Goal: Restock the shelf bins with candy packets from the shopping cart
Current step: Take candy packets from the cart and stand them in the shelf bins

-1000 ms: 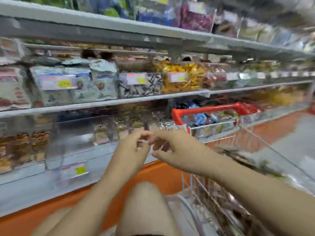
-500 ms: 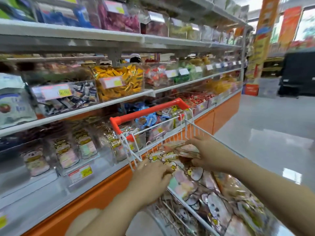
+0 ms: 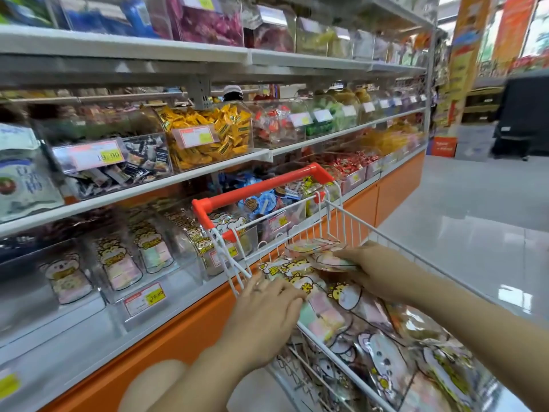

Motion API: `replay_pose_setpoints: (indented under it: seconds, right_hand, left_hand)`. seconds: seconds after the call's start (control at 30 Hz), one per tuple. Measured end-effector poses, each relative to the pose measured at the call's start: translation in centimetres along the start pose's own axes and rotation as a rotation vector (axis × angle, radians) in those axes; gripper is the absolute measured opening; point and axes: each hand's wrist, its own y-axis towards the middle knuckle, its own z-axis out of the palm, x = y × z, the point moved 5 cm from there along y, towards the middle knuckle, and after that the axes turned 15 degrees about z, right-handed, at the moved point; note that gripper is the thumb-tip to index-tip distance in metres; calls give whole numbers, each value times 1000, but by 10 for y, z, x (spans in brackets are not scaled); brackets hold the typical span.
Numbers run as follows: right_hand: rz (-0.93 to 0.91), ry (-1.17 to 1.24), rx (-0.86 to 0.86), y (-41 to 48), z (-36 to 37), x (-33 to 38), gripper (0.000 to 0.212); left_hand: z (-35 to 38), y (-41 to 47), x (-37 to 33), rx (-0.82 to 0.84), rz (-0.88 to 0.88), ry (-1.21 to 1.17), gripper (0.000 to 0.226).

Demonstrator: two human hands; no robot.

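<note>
The white wire shopping cart (image 3: 341, 215) with a red handle (image 3: 261, 188) stands against the shelf and is heaped with cartoon-animal candy packets (image 3: 350, 301). At the heap's left edge, just inside the cart's rim, my left hand (image 3: 264, 304) lies on the packets with fairly straight fingers. My right hand (image 3: 368, 269) reaches in from the right and grips a thin stack of packets (image 3: 323, 258) near the cart's front. Clear shelf bins (image 3: 178, 272) on the lowest shelf to the left hold upright packets of the same kind (image 3: 121, 264).
Above are shelves of clear bins, one with yellow candies (image 3: 208, 135) and one with dark wrappers (image 3: 142, 162). An orange base panel (image 3: 395, 185) runs below the shelf. Glossy floor (image 3: 475, 221) spreads to the right, with a dark stand (image 3: 525, 114) at the aisle's end.
The view swung right from the shelf to the cart. Both hands dropped from in front of the bins into the cart, and my right hand took hold of packets.
</note>
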Motion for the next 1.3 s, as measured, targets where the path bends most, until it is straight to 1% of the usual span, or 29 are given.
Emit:
replay_pose_setpoints:
  seconds: [0.1,0.13,0.17,0.23,0.3,0.37,0.47,0.57,0.63,0.67,0.7,0.8,0.83,0.87,0.9,0.97,1.03,1.1,1.13,1.17,1.2,1.23,1.3]
  right_hand:
    - [-123,110,-81,-30,-22,6,47]
    - [-195,114,-69,-42,-25,14,46]
    - [-266,101,-18,-53,-23,21,46]
    - [-316,46,138,-67,-12,28,59]
    - [-300,40,267,-73,-6,25,75]
    - [-276,128,341,-76,-10,20,84]
    - [-195,230,336,-69,-15,9,95]
    - [-123,190,348,-59,-11,1,102]
    - [-104,174,351,-55,-9,2,105]
    - [-107,175,327,-53,-11,4,102]
    - [-129,189,282,-52,-16,8,94]
    - [-259,291,96,-51,-41,18,50]
    - [-294,315,44,-52,-49,19,40]
    - [-323,323,-1,-52,-57,19,33]
    - [-349,323,-44,-54,-64,18,29]
    - [-383,346,-141,-58,-75,14,27]
    - [-359,429,-237,-63,-80,6,32]
    - [-241,538,-313,-67,-82,-11,46]
    - [-163,568,-336,-67,-81,-21,51]
    - [-86,567,-333,-67,-79,-33,53]
    - [-19,530,-294,-67,-77,-43,52]
    - [22,465,-215,-66,-72,-50,49]
    - [10,331,4,-68,-56,-52,41]
  left_hand:
    - [-4,1,-1,-42,-12,-117,35]
    - [-6,1,0,-75,-15,-165,31]
    - [-8,-1,1,-100,-17,-193,27]
    - [-10,-6,0,-108,-18,-163,28]
    - [-10,-13,-2,-113,-26,-127,30]
    - [-10,-18,-5,-131,-48,-155,27]
    - [-13,-20,-9,-178,-81,-189,18]
    - [-19,-21,-10,-241,-131,-223,9]
    - [-23,-19,-11,-262,-131,-233,3]
    - [-25,-18,-13,-274,-112,-233,3]
    - [-28,-15,-15,-284,-90,-248,11]
    - [-39,-5,-23,-313,-40,-382,44]
    - [-44,0,-28,-323,-24,-417,52]
    - [-50,4,-34,-320,-1,-429,55]
    - [-54,9,-40,-304,28,-419,53]
    - [-62,17,-50,-261,69,-385,42]
    - [-67,23,-54,-281,77,-364,28]
    - [-72,22,-50,-376,42,-360,18]
    - [-73,21,-46,-429,12,-368,17]
    - [-73,18,-43,-479,-22,-378,18]
    - [-72,15,-39,-521,-63,-399,20]
    - [-70,11,-35,-553,-106,-432,22]
    - [-66,6,-26,-615,-185,-530,18]
